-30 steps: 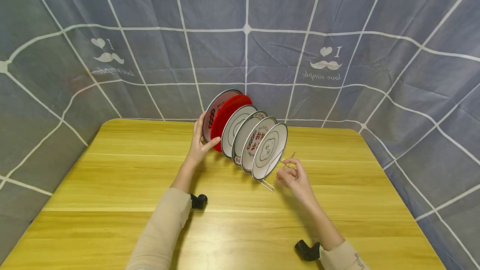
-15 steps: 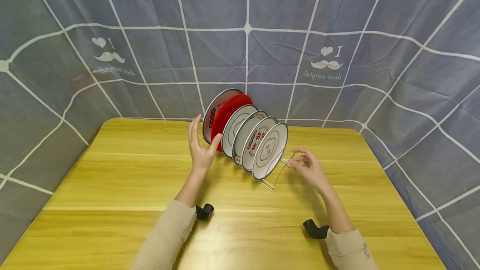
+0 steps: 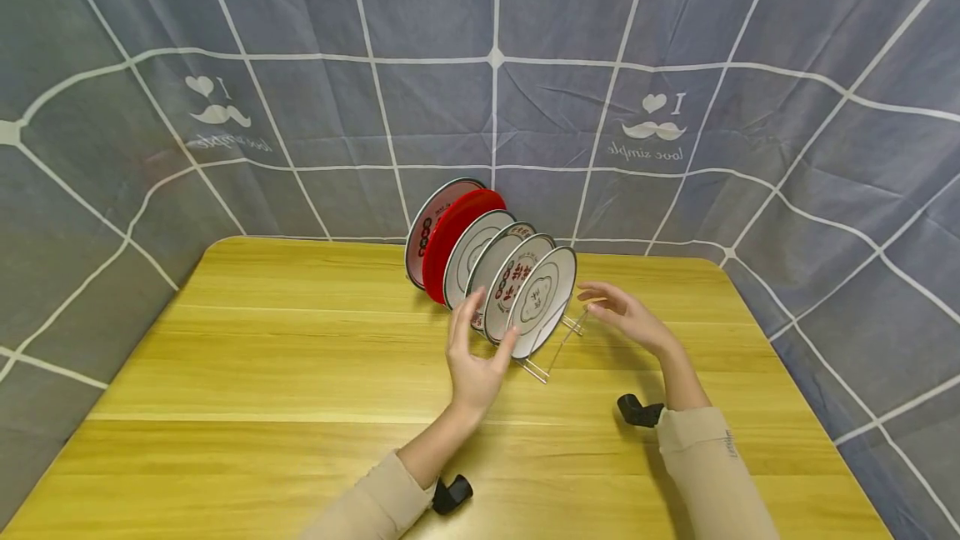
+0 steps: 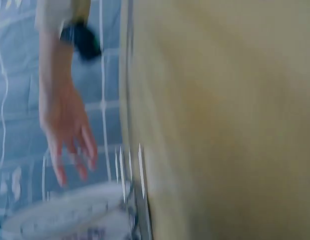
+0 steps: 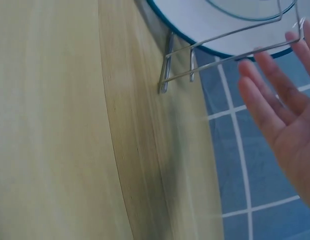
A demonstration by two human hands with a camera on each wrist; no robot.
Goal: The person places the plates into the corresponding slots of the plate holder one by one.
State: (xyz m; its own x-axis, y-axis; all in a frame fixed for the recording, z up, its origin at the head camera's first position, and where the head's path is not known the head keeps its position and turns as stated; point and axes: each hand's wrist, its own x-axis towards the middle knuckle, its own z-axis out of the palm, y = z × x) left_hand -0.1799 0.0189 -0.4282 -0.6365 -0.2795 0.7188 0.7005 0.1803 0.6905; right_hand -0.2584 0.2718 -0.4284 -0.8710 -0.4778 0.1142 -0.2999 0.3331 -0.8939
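Observation:
A thin metal wire dish rack [image 3: 535,372] stands on the table, holding several plates on edge in a slanting row. The nearest is a white plate [image 3: 542,298] with a dark rim and grey emblem; a red plate [image 3: 454,247] is second from the far end. My left hand [image 3: 474,369] is before the near plates, thumb and fingers spread, overlapping their lower edges in the head view. My right hand [image 3: 633,325] is beside the rack's near end, fingers loosely extended; in the right wrist view its fingertips [image 5: 247,85] are right at the end wire. The left wrist view is blurred.
The wooden table [image 3: 247,340] backs onto a grey-blue curtain [image 3: 420,107] with white grid lines, which also rises on both sides. Black wrist-worn devices [image 3: 452,494] project from both sleeves close over the tabletop.
My left hand has left the far plates and moved right and nearer, to the front plates. My right hand has shifted slightly right and up, its fingers loosening. Rack and plates stay put.

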